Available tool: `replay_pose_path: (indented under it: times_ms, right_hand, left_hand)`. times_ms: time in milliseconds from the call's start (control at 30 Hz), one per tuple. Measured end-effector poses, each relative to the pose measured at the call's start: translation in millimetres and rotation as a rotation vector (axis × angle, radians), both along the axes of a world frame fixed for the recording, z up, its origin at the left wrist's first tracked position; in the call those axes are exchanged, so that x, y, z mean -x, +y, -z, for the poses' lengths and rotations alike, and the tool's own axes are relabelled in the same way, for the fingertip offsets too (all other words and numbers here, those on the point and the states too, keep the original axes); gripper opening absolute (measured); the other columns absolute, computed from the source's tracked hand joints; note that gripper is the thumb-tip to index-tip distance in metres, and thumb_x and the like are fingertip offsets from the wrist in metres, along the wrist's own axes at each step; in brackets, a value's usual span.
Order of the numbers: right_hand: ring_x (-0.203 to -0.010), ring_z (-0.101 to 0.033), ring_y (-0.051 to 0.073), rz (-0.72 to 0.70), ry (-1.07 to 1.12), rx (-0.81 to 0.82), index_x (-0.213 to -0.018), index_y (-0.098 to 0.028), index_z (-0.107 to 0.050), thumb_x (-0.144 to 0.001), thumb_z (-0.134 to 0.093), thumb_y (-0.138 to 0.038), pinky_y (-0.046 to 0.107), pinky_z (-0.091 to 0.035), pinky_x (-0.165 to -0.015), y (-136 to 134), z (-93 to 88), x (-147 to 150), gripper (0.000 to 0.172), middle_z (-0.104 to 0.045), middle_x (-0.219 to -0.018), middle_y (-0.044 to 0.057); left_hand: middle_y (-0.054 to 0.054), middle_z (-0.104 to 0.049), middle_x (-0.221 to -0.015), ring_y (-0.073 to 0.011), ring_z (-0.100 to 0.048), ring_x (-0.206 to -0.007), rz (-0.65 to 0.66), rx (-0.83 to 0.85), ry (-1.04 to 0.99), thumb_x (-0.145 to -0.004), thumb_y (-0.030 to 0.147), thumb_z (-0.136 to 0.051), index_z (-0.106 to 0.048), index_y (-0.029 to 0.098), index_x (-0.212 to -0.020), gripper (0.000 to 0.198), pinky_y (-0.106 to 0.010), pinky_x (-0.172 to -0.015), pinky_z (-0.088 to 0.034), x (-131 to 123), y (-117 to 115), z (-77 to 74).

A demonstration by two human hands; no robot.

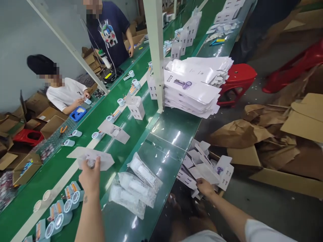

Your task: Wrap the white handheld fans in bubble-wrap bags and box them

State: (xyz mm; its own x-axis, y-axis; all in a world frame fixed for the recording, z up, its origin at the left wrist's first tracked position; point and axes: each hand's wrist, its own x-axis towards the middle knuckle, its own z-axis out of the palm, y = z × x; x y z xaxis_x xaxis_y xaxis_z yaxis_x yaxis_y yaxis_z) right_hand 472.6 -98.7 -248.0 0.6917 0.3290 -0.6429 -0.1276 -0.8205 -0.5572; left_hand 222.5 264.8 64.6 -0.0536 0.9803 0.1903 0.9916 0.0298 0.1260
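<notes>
My left hand (90, 174) reaches out over the green conveyor belt (63, 161) and is closed on a flat white carton blank (104, 158) that lies on the belt. My right hand (205, 187) is down beside the table, fingers closed on a flat white carton (205, 173) in a pile of unfolded cartons (222, 168) held in a brown box near the floor. Clear plastic bags with white parts (137, 186) lie on the table edge between my arms.
A tall stack of flat white cartons (194, 87) sits by a white post (155, 50). Small round white devices (62, 215) line the belt. Folded white boxes (136, 107) stand on it. Two people work across the belt. Red stools (237, 79) and brown cardboard (277, 134) cover the floor.
</notes>
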Motion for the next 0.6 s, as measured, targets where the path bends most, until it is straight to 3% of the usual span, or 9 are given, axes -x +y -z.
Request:
replay_pose_path:
  times_ms: [167, 300, 367, 467, 533, 600]
  right_hand:
    - [-0.087, -0.062, 0.018, -0.107, 0.021, 0.3, -0.103, -0.015, -0.06, -0.088, -0.057, -0.028, 0.034, -0.05, -0.078, -1.2, 42.8, 4.0, 0.02, -0.064, -0.098, 0.007]
    - [-0.11, -0.054, 0.029, -0.242, -0.107, 0.29, -0.123, -0.012, -0.053, -0.075, -0.064, -0.021, 0.039, -0.044, -0.088, 11.9, 57.9, 12.2, 0.05, -0.057, -0.117, 0.018]
    - [-0.116, -0.048, 0.032, -0.324, -0.175, 0.251, -0.13, -0.017, -0.049, -0.067, -0.07, -0.023, 0.041, -0.04, -0.093, 21.9, 63.4, 18.1, 0.066, -0.053, -0.123, 0.017]
    - [-0.122, -0.041, 0.035, -0.377, -0.264, 0.243, -0.136, -0.022, -0.042, -0.065, -0.07, -0.023, 0.048, -0.032, -0.098, 38.0, 75.1, 27.8, 0.077, -0.047, -0.13, 0.018]
    - [-0.122, -0.04, 0.037, -0.362, -0.305, 0.274, -0.138, -0.022, -0.038, -0.07, -0.064, -0.021, 0.053, -0.031, -0.096, 47.1, 84.5, 33.5, 0.074, -0.042, -0.134, 0.02]
    - [-0.121, -0.041, 0.039, -0.343, -0.326, 0.299, -0.137, -0.021, -0.039, -0.071, -0.058, -0.016, 0.056, -0.032, -0.093, 52.8, 92.7, 37.0, 0.069, -0.039, -0.135, 0.022]
  left_hand:
    - [-0.016, -0.068, -0.111, -0.0366, -0.065, -0.1, -0.167, 0.013, 0.119, -0.074, 0.071, -0.05, -0.048, 0.02, -0.128, 0.074, -0.045, -0.08, -0.051, -3.3, 33.2, 41.3]
    - [-0.019, -0.064, -0.119, -0.038, -0.063, -0.103, -0.159, 0.127, 0.175, -0.072, 0.076, -0.044, -0.04, 0.02, -0.135, 0.084, -0.049, -0.077, -0.052, -7.3, 25.6, 38.6]
    - [-0.018, -0.055, -0.132, -0.0386, -0.059, -0.112, -0.071, 0.115, 0.166, -0.073, 0.077, -0.038, -0.031, 0.024, -0.141, 0.086, -0.054, -0.081, -0.05, -8.8, 9.9, 29.1]
    - [-0.013, -0.05, -0.139, -0.0379, -0.05, -0.122, 0.091, -0.079, 0.112, -0.077, 0.074, -0.035, -0.022, 0.031, -0.145, 0.081, -0.059, -0.089, -0.045, -11.3, -27.7, 21.1]
    - [-0.004, -0.063, -0.124, -0.0354, -0.059, -0.112, 0.172, -0.132, 0.06, -0.076, 0.071, -0.039, -0.031, 0.041, -0.139, 0.07, -0.057, -0.085, -0.048, -15.0, -59.8, 25.7]
    - [0.004, -0.073, -0.096, -0.0304, -0.069, -0.084, 0.233, -0.085, -0.105, -0.07, 0.07, -0.048, -0.05, 0.05, -0.121, 0.055, -0.047, -0.071, -0.055, -21.5, -95.6, 37.2]
